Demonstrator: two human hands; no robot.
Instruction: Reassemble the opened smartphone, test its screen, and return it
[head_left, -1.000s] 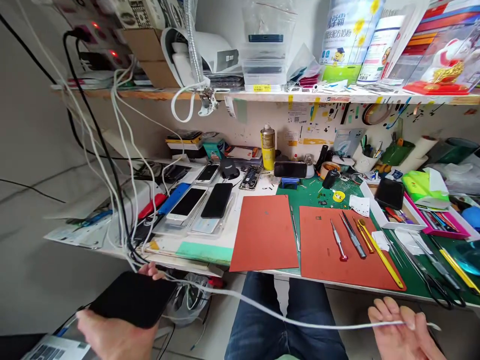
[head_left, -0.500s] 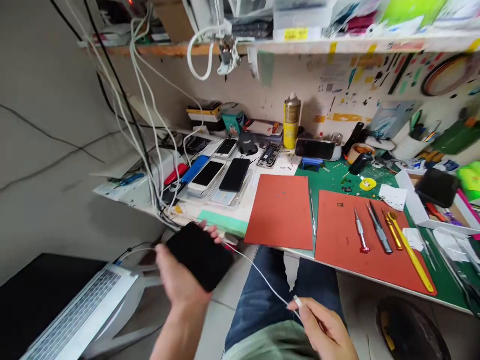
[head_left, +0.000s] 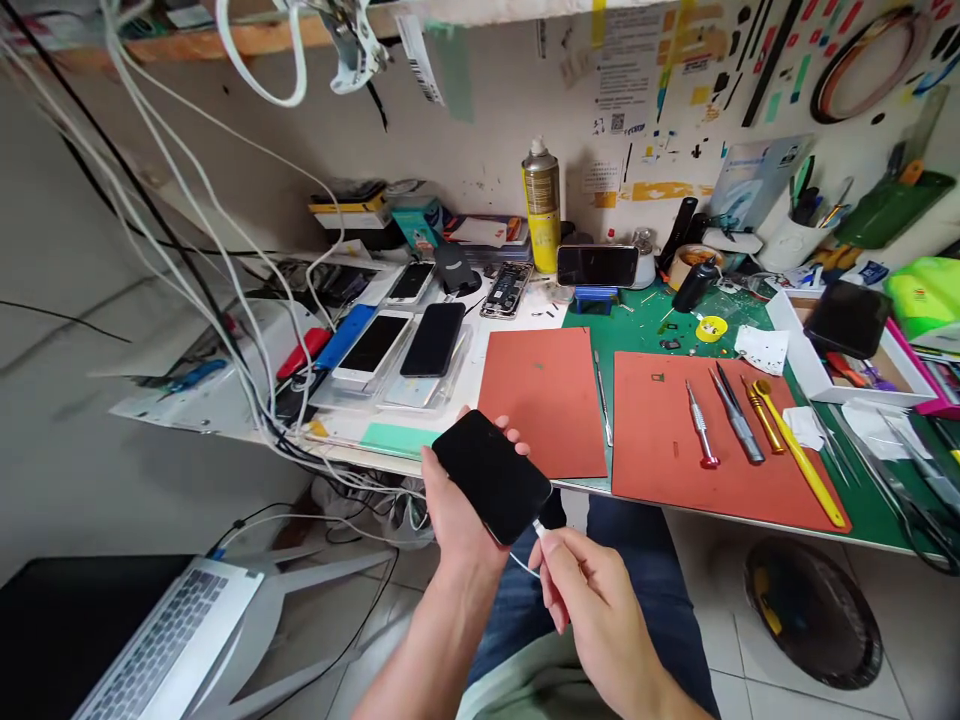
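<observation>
At lower centre, the right hand [head_left: 596, 605] pinches a slim white cable plug [head_left: 540, 529] between its fingers at the edge of the flat black rectangular phone [head_left: 491, 478] cradled in the left hand [head_left: 459, 522], where a crooked push might bend the tip or jolt the phone loose

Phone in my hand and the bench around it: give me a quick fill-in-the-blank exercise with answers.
1. The right hand grips a ____ cable near the phone in the left hand.
2. There are ____ reddish mats side by side.
3. The laptop has its lid ____.

Missing words: white; two; open.
</observation>
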